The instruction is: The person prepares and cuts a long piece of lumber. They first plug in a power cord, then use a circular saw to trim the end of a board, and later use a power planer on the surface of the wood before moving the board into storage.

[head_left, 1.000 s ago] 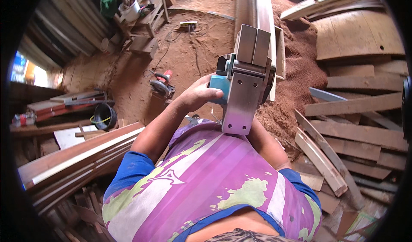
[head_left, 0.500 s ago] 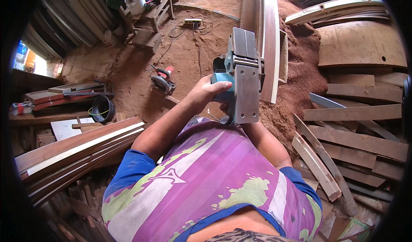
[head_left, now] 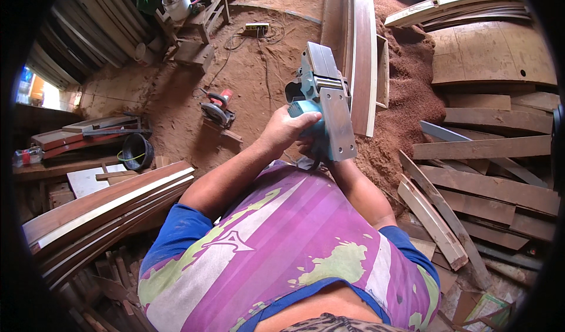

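I hold a teal electric planer [head_left: 336,123] up in front of my chest, its flat metal sole and cutter slot turned toward me. My left hand [head_left: 285,129] is closed round the teal body, the thumb lying across it. My right hand [head_left: 307,148] is at the lower, rear end of the planer, mostly hidden behind the sole. Its fingers show only in part, in shadow, and appear wrapped round the handle.
Beyond the planer lies a long wooden beam [head_left: 365,55] beside heaped sawdust [head_left: 406,91]. A red circular saw [head_left: 218,108] and a power strip [head_left: 256,27] with cords lie on the floor. Stacked boards [head_left: 482,149] fill the right; more planks [head_left: 112,202] lie left.
The planer has tilted, its upper end leaning left and its sole turning slightly away. Both hands have stayed on it. The surroundings have shifted slightly left in view.
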Demonstrator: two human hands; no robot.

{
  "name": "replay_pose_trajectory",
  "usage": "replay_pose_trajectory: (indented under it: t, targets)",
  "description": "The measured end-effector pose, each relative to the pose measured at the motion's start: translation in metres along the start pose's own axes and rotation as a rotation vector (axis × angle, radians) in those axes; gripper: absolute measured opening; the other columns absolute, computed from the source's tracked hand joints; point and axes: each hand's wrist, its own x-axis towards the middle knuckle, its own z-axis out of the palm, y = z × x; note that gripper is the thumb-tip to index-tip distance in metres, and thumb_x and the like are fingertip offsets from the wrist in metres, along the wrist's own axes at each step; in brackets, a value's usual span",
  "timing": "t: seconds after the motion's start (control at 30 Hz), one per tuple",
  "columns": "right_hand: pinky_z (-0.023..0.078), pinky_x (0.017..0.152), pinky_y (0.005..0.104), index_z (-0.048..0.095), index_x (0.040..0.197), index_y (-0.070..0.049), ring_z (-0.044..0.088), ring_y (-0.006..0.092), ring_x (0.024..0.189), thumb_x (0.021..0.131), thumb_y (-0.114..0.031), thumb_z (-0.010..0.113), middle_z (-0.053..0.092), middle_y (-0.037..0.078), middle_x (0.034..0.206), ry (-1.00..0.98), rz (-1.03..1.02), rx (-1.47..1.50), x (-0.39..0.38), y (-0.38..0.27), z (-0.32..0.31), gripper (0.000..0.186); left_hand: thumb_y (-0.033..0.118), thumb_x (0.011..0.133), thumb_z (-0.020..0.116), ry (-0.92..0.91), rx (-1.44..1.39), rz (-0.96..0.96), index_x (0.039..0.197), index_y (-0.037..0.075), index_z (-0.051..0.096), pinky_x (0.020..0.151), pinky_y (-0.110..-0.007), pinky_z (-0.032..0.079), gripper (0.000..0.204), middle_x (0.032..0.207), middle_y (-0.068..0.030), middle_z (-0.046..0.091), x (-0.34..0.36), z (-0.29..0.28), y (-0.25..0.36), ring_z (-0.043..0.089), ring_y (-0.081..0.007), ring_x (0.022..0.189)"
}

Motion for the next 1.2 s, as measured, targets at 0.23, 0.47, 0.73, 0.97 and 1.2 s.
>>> replay_pose_trajectory:
  t: [0.23, 0.47, 0.73, 0.97, 1.2]
  targets:
    - [0.037, 0.044, 0.0265, 0.055, 0.102, -0.017, 0.044, 0.0136, 0.053, 0.085, -0.063, 0.051, 0.051, 0.001, 0.076, 0.074, 0.007, -0.058, 0.003, 0.004, -0.004, 0.049, 0.025, 0.084, 0.07, -0.004, 0.051, 0.044, 0.11, 0.001, 0.058, 0.076, -0.03, 0.053, 0.037, 0.099, -0.0076, 0.063, 0.003, 0.007, -0.003, 0.062, -0.0157, 0.085]
    - [0.033, 0.049, 0.0289, 0.052, 0.091, -0.017, 0.037, 0.0127, 0.05, 0.085, -0.059, 0.052, 0.044, -0.003, 0.064, 0.01, 0.041, 0.014, 0.009, 0.01, -0.014, 0.042, 0.025, 0.085, 0.069, -0.013, 0.058, -0.024, 0.111, 0.0, 0.057, 0.071, -0.031, 0.056, 0.038, 0.1, -0.0091, 0.062, 0.002, 0.008, 0.001, 0.062, -0.0177, 0.086]
    - [0.031, 0.049, 0.0238, 0.052, 0.086, -0.017, 0.036, 0.0099, 0.05, 0.086, -0.052, 0.055, 0.039, -0.003, 0.061, -0.098, 0.135, 0.112, 0.023, 0.011, -0.035, 0.036, 0.025, 0.085, 0.068, -0.043, 0.112, 0.022, 0.108, 0.001, 0.059, 0.076, -0.03, 0.052, 0.034, 0.098, -0.007, 0.063, 0.005, 0.007, -0.001, 0.061, -0.0147, 0.087]
    - [0.038, 0.051, 0.0267, 0.053, 0.1, -0.016, 0.044, 0.0115, 0.055, 0.088, -0.052, 0.054, 0.048, 0.0, 0.071, -0.141, 0.022, 0.104, 0.037, 0.006, -0.074, 0.038, 0.025, 0.084, 0.067, -0.122, 0.121, 0.055, 0.11, -0.001, 0.058, 0.083, -0.029, 0.048, 0.038, 0.1, -0.0068, 0.063, 0.007, 0.008, -0.001, 0.06, -0.0134, 0.089]
    - [0.044, 0.058, 0.0282, 0.057, 0.107, -0.008, 0.052, 0.0166, 0.063, 0.089, -0.049, 0.053, 0.057, 0.004, 0.082, 0.021, -0.281, -0.212, -0.011, -0.001, -0.021, 0.045, 0.029, 0.079, 0.07, -0.251, 0.221, 0.076, 0.126, -0.003, 0.047, 0.092, -0.031, 0.045, 0.061, 0.111, -0.0105, 0.06, 0.001, -0.004, 0.011, 0.057, -0.0157, 0.102]
